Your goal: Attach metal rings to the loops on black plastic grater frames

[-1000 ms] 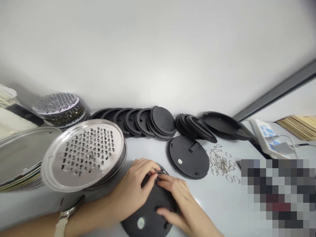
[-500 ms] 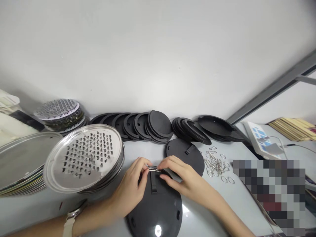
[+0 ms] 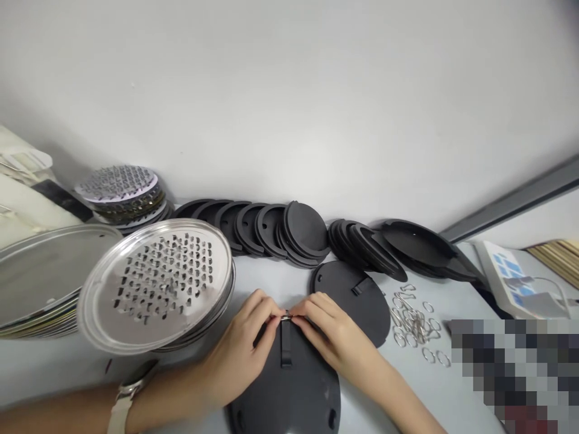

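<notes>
A black plastic disc lies in front of me, with a narrow strap at its upper middle and slots near its lower edge. At the disc's top edge, a small metal ring is pinched between the fingertips of both hands. My left hand closes on its left side and my right hand on its right. Most of the ring is hidden by my fingers. Just beyond my right hand lies another black disc with a similar strap. Loose metal rings and clips are heaped farther right.
Left of my hands stand stacked metal plates, the top one a grater plate. Large round plates and spiked discs stand farther left. Black discs line the wall. A white box sits at right.
The view has shifted a little, so the things at right appear lower and farther right. My fingertips have drawn closer together over the metal ring, covering more of it.
</notes>
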`<state>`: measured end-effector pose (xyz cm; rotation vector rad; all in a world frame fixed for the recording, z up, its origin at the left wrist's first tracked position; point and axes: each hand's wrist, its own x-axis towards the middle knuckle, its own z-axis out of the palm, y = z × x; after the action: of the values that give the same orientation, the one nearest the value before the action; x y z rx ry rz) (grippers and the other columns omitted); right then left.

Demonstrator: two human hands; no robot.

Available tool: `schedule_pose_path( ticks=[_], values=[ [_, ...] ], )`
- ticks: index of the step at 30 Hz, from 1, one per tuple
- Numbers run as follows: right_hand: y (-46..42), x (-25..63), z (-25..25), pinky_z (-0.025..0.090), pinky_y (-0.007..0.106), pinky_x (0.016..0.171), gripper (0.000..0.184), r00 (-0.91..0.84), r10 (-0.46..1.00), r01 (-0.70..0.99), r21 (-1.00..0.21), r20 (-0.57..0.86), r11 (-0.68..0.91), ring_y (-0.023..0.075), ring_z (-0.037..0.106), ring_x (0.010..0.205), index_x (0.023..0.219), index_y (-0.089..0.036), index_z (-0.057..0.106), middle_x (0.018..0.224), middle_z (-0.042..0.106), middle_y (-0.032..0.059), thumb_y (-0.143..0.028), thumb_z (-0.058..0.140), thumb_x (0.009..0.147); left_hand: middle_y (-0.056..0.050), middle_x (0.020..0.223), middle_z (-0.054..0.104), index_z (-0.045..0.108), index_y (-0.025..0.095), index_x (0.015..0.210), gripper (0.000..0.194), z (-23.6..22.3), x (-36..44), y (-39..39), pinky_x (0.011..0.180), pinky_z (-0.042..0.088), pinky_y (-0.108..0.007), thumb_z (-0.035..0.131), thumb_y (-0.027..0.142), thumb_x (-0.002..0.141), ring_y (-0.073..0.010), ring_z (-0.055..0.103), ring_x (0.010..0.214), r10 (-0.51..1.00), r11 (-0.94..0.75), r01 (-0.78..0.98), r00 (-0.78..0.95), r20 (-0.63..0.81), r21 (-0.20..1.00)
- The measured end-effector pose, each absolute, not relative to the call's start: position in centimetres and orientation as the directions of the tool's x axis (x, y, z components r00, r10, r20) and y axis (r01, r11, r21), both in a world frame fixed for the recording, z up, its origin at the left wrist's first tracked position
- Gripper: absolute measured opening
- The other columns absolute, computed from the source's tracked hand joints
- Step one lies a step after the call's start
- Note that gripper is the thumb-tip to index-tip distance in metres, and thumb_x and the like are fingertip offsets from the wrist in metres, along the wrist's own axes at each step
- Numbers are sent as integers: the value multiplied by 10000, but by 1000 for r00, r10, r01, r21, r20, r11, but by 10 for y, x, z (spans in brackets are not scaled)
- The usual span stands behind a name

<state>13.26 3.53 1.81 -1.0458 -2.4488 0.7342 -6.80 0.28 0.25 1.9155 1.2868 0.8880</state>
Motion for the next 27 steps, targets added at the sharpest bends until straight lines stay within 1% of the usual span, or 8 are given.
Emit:
schedule_pose_path(
  ticks=[5,9,12,15,18,21,27],
  values=[
    [34,133,19,465,320,792,151,-652,750,547,-612,117,571,175,531,897,995,-212,560,927,579,33,-175,414,993,-17,900,476,453,211,877,198,2,-67,3,788,418,-267,321,102,975,-152,523,862,940,-300,496,301,163,815],
    [35,133,20,455,315,787,155,-663,742,559,-592,101,580,168,516,874,955,-203,547,916,567,33,-177,400,998,-16,902,471,425,213,925,152,-1,-66,3,775,412,-273,344,90,964,-157,507,858,948,-283,488,274,163,826],
    [34,133,20,444,322,766,166,-671,735,565,-572,100,594,175,505,859,945,-197,545,902,561,39,-193,390,1004,-5,871,453,405,211,879,168,-3,-67,3,748,400,-271,352,73,960,-150,488,824,948,-286,502,274,163,816],
    [34,133,20,434,326,751,171,-668,739,573,-574,87,585,181,498,851,934,-193,540,895,555,43,-202,385,1006,0,847,446,391,205,816,215,-3,-67,3,745,380,-284,353,45,955,-156,469,827,935,-336,543,289,204,769],
    [33,133,19,425,328,757,155,-665,742,564,-596,82,571,182,489,853,929,-194,528,899,554,41,-198,392,1004,1,826,446,391,199,805,226,-3,-68,4,759,364,-300,372,26,949,-165,452,832,917,-393,572,298,264,720],
    [33,132,18,419,330,765,151,-667,741,560,-603,77,568,182,484,859,919,-194,514,902,555,39,-190,390,1005,-1,813,443,402,190,797,233,-6,-68,4,756,362,-300,380,15,948,-159,443,810,902,-429,573,311,298,698],
    [28,129,19,410,342,788,149,-693,713,563,-535,110,630,172,456,813,901,-182,495,868,538,32,-145,389,998,-11,807,452,462,170,797,236,-9,-69,3,785,365,-307,384,7,949,-156,442,807,881,-473,566,320,349,675]
  ],
)
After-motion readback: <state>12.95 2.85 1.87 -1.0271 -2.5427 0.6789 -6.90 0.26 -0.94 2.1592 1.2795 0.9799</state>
